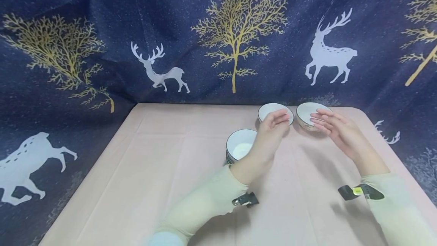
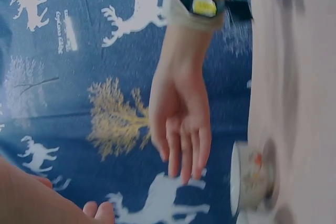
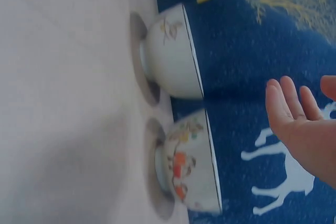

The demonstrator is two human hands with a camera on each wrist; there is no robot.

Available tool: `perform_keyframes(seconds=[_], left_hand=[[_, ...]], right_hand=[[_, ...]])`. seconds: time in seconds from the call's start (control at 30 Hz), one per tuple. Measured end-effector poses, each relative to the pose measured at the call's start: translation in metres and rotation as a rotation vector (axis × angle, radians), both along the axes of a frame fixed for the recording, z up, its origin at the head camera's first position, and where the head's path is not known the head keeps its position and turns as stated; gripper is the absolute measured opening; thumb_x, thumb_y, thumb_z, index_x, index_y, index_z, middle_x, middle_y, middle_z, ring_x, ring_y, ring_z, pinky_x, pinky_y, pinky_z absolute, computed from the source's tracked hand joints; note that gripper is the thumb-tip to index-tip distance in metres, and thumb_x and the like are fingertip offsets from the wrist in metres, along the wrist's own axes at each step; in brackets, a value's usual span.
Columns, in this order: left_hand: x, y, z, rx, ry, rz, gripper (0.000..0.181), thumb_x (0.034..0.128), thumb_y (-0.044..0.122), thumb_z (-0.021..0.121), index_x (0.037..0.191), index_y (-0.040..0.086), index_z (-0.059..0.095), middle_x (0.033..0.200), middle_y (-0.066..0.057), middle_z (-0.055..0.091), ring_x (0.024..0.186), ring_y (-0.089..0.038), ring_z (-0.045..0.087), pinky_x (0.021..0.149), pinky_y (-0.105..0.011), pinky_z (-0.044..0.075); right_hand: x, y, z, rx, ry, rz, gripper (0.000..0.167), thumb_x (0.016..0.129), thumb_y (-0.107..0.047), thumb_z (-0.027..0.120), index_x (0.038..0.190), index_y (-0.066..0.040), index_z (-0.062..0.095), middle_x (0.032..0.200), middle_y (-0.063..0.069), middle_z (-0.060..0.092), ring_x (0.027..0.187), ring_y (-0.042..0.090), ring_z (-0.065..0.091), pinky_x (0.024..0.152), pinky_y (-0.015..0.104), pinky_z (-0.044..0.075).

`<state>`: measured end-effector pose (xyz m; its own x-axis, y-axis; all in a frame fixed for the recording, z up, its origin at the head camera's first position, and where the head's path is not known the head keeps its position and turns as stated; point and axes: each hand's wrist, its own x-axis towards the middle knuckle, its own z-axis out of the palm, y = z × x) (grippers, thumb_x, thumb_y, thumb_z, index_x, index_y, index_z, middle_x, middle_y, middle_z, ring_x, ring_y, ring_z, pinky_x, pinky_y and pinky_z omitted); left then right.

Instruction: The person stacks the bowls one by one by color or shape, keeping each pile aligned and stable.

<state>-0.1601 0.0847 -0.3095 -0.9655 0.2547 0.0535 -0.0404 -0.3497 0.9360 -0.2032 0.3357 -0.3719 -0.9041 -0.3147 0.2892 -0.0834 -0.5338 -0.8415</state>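
Observation:
Two white bowls stand upright side by side at the back of the table: a left bowl [image 1: 268,110] with a small twig pattern, and a right bowl [image 1: 306,121] with orange flowers [image 3: 179,169]. Nearer, a stack of bowls [image 1: 237,143] is partly covered by the left forearm. My left hand [image 1: 269,136] hovers in front of the left bowl, fingers loosely bent, holding nothing. Opposite it, my right hand [image 1: 343,134] has its fingers extended and overlaps the right bowl's rim in the head view. The left wrist view shows the right hand's palm, apart from the bowls.
A pale pink cloth covers the table [image 1: 153,174]. Behind it hangs a dark blue backdrop [image 1: 211,82] printed with white deer and gold trees. Each wrist carries a black strap, one visible at the right sleeve [image 1: 372,192].

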Motion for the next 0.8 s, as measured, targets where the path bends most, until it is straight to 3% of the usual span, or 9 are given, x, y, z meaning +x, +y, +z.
perform_keyframes(seconds=[0.1,0.27,0.5,0.6,0.7,0.77,0.8], left_hand=[[0.002,0.020,-0.003,0.039,-0.034,0.006,0.037,0.0924,0.000,0.052,0.129,0.002,0.052,0.122,-0.006,0.058,0.119,-0.019,0.052,0.109,-0.034,0.040],[0.001,0.046,-0.010,0.039,-0.062,0.066,0.042,0.0870,0.000,0.054,0.128,0.008,0.053,0.119,0.001,0.056,0.114,-0.016,0.053,0.108,-0.040,0.041],[-0.007,0.073,-0.026,0.041,-0.083,0.170,0.048,0.0848,-0.002,0.052,0.132,0.007,0.048,0.121,-0.001,0.053,0.117,-0.022,0.052,0.105,-0.038,0.044],[-0.012,0.084,-0.035,0.062,-0.100,0.224,0.049,0.0853,-0.004,0.051,0.133,0.006,0.048,0.122,-0.003,0.052,0.120,-0.028,0.050,0.104,-0.040,0.045],[-0.014,0.094,-0.041,0.066,-0.109,0.249,0.047,0.0877,-0.003,0.050,0.134,0.006,0.046,0.126,-0.008,0.049,0.123,-0.032,0.047,0.106,-0.042,0.044],[-0.016,0.098,-0.046,0.050,-0.110,0.250,0.047,0.0891,-0.002,0.050,0.135,0.006,0.045,0.128,-0.009,0.048,0.125,-0.032,0.046,0.107,-0.042,0.043],[-0.017,0.099,-0.048,0.040,-0.115,0.248,0.047,0.0895,0.000,0.050,0.136,0.006,0.044,0.129,-0.009,0.048,0.125,-0.032,0.046,0.107,-0.042,0.042]], right_hand=[[-0.003,0.011,-0.002,-0.057,-0.023,-0.043,0.034,0.103,0.003,0.030,0.126,0.006,0.055,0.121,0.018,0.064,0.115,0.024,0.061,0.100,0.032,0.049],[-0.009,0.029,-0.008,-0.101,-0.063,-0.111,0.033,0.102,0.005,0.030,0.122,0.004,0.057,0.119,0.016,0.065,0.110,0.023,0.064,0.096,0.030,0.052],[-0.015,0.047,-0.016,-0.113,-0.180,-0.272,0.023,0.101,0.001,0.040,0.121,-0.001,0.051,0.109,0.009,0.068,0.103,0.016,0.065,0.092,0.022,0.052],[-0.018,0.051,-0.018,-0.026,-0.243,-0.357,0.048,0.101,-0.007,0.047,0.146,-0.005,0.029,0.109,-0.001,0.065,0.124,0.013,0.051,0.104,0.018,0.041],[-0.021,0.053,-0.022,0.022,-0.312,-0.406,0.074,0.100,-0.012,0.049,0.153,-0.005,-0.002,0.118,-0.005,0.056,0.144,0.012,0.021,0.114,0.017,0.023],[-0.023,0.056,-0.025,-0.001,-0.351,-0.421,0.075,0.100,-0.011,0.050,0.153,-0.005,-0.004,0.117,-0.006,0.056,0.147,0.013,0.005,0.115,0.017,0.016],[-0.023,0.057,-0.027,-0.026,-0.371,-0.426,0.072,0.100,-0.009,0.050,0.154,-0.008,0.003,0.115,-0.005,0.058,0.147,0.013,0.005,0.115,0.017,0.018]])
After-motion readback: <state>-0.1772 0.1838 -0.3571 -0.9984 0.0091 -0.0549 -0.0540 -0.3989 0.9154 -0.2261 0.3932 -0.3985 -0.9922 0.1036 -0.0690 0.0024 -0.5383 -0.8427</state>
